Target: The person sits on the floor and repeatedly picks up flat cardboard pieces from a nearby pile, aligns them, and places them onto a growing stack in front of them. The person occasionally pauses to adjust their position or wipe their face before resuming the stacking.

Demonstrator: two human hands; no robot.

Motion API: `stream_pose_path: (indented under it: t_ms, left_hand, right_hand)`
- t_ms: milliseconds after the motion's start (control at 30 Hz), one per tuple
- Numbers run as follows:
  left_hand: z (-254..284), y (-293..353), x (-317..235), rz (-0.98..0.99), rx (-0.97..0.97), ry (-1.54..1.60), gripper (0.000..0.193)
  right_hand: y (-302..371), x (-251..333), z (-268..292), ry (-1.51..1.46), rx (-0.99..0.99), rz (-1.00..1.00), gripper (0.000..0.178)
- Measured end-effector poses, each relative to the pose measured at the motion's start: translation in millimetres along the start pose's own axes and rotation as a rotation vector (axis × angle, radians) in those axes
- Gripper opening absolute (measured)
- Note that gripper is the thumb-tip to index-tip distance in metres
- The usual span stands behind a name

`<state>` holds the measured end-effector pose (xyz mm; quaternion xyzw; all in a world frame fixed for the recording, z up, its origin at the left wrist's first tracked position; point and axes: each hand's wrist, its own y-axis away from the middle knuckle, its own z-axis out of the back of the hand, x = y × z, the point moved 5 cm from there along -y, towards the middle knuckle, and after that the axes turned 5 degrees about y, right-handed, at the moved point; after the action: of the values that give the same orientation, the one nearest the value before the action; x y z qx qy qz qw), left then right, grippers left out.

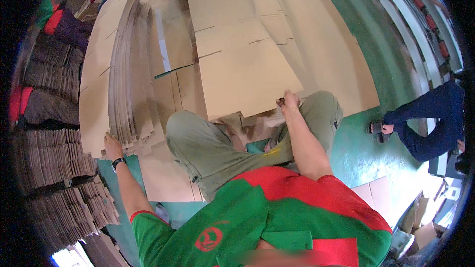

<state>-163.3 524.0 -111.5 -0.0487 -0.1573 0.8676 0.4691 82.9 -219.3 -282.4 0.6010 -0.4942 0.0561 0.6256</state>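
Note:
I sit with bent knees before flat brown cardboard sheets that have slots cut in them. My right hand (290, 103) is closed at the near right corner of a slotted cardboard sheet (242, 76) in front of my knees. A small dark patch shows by its fingers; I cannot make out what it is. Out to the left, my left hand (113, 146), with a dark watch on the wrist, grips the near end of the top sheet (95, 113) on a tall stack. Its fingertips are partly hidden. The layered edges of that stack (129, 79) face me.
A larger cardboard sheet (341, 69) lies to the right on the green floor (358, 138). Bundled cardboard stacks (52, 160) line the left side. A person in dark trousers (420, 118) is at the right; others work at the far left. Metal rails (396, 15) run along the far right.

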Motion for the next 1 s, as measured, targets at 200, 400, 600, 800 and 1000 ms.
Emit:
stream_pose_path:
  t_ms: [200,400,600,800,1000]
  left_hand:
    - [-1,-2,-9,0.09,0.078,-0.015,0.041]
    - [-3,-6,-6,0.036,0.045,-0.057,0.035]
    - [35,-2,-26,0.005,0.006,-0.157,0.03]
    - [116,-4,-109,-0.135,-0.201,-0.177,0.025]
    - [188,-4,-217,-0.364,-0.389,0.077,0.022]
  right_hand:
    - [-21,-15,16,0.056,-0.198,-0.052,0.018]
    - [-28,-12,19,0.002,-0.23,-0.075,0.021]
    - [-46,-14,25,-0.049,-0.348,-0.091,0.028]
    - [-71,-20,31,-0.169,-0.389,-0.091,0.038]
    - [-92,-17,42,0.323,-0.755,0.165,0.059]
